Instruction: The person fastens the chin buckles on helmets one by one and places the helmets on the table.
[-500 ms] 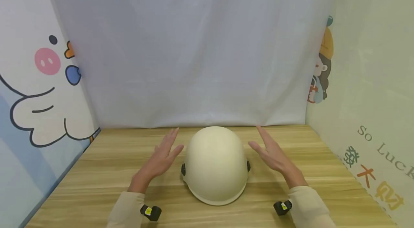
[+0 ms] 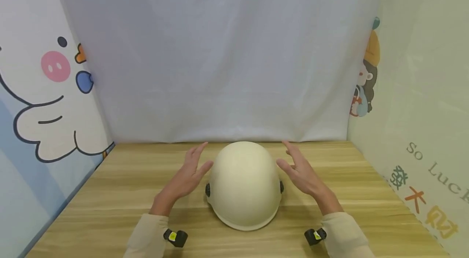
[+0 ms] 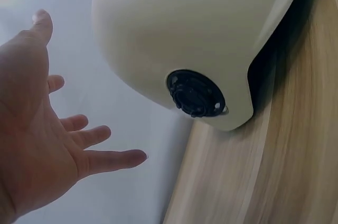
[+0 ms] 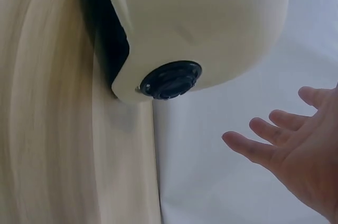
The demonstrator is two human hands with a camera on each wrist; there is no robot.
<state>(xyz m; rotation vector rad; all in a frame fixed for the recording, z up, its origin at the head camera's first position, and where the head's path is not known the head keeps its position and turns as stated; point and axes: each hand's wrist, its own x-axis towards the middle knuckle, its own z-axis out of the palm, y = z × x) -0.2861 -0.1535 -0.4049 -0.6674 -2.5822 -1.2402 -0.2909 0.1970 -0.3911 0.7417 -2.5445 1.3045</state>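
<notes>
"Head view, quick. Where's the helmet?"

"On the counter, dome up, between two hands. Left hand just left of it, right hand just right. Each grip wide, fingers extended, thumb towards the shell, holding nothing."

"Nearer hand?"

"About even, from where I'm standing. Long axis, can't call; dome looks near round."

"Room?"

"Counter runs wide on both sides of the helmet, some on its near side. Behind it, back edge, then the pale curtain."

"Left wrist view?"

"Fingers spread, palm towards the helmet, gap between. Black round fitting low on the helmet's left side. Dark gap under part of its rim."

"Right wrist?"

"Near mirror. Fingers loosely spread, apart from the shell, no hold. Thumb out of shot. Matching fitting low on the helmet's right."

"Key relation?"

"Helmet lies inward of both grips. I'd judge its width, side to side across those fittings, is what counts."
</notes>
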